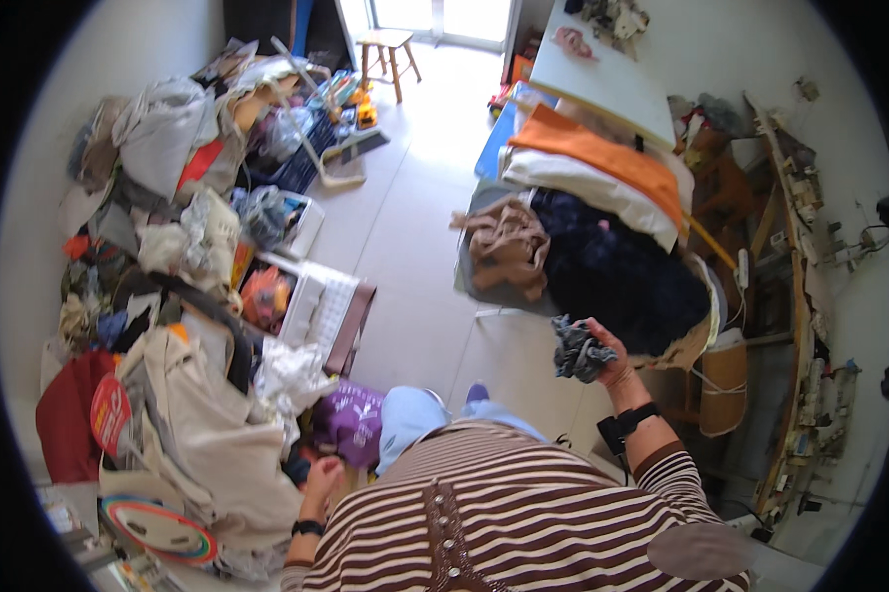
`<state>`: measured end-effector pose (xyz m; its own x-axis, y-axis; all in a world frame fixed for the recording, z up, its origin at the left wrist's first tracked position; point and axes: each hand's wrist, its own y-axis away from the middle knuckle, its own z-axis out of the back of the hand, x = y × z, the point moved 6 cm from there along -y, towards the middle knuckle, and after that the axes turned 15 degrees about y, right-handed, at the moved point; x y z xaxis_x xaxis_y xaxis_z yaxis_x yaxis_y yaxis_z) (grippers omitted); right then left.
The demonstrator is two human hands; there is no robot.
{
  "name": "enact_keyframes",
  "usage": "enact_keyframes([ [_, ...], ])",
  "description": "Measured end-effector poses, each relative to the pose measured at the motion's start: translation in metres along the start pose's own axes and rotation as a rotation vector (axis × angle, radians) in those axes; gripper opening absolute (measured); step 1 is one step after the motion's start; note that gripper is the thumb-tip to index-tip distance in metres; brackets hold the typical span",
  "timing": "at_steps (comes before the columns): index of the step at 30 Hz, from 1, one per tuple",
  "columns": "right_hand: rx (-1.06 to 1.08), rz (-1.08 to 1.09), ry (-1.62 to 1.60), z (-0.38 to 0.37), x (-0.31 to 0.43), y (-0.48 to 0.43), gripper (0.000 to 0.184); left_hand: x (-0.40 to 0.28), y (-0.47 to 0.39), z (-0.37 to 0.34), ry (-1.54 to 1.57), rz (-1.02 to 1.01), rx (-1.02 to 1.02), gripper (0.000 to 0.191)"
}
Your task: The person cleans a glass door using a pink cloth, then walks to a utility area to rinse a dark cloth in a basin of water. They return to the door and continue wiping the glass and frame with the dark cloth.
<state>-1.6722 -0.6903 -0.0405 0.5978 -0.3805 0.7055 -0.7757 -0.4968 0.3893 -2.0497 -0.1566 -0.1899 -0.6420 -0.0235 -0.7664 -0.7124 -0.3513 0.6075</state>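
My right hand [609, 353] is closed around a crumpled dark grey patterned cloth [579, 351], held beside the near edge of a heap of fabrics. In that heap lie a dark navy fabric [615, 266], a crumpled brown garment [507, 248], a white fabric [585, 181] and an orange cloth [596, 155]. My left hand [324, 477] is low at my left side, its fingers curled; whether it holds something cannot be told. Next to it are a purple bag [350, 423] with white print and a large beige cloth [200, 429].
Piled fabrics and bags [167, 133] line the left wall, with white storage bins [304, 222] and a dustpan [343, 166] beside them. A wooden stool [387, 44] stands near the bright doorway. At the right are a white tabletop [607, 70] and a cluttered wooden rack [792, 296].
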Motion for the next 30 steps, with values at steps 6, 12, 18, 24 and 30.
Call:
enact_keyframes([
  [6,0.048,0.083,0.079,-0.056,0.075,-0.110,0.032,-0.027,-0.072,0.010,-0.185,0.091,0.094,0.035],
  [12,-0.255,0.199,0.095,-0.044,0.105,-0.191,0.024,-0.179,-0.203,0.051,-0.141,0.016,0.029,0.030],
  [18,-0.480,0.361,-0.116,0.002,0.093,-0.215,0.023,-0.371,-0.322,0.047,-0.461,-0.288,0.156,0.030],
  [24,-0.625,0.517,-0.314,0.051,0.105,-0.253,0.029,-0.505,-0.417,-0.026,-0.543,-0.444,0.392,0.032],
  [30,-0.456,0.432,-0.456,0.032,0.166,-0.363,0.047,-0.503,-0.497,0.020,-0.588,-0.288,0.330,0.035],
])
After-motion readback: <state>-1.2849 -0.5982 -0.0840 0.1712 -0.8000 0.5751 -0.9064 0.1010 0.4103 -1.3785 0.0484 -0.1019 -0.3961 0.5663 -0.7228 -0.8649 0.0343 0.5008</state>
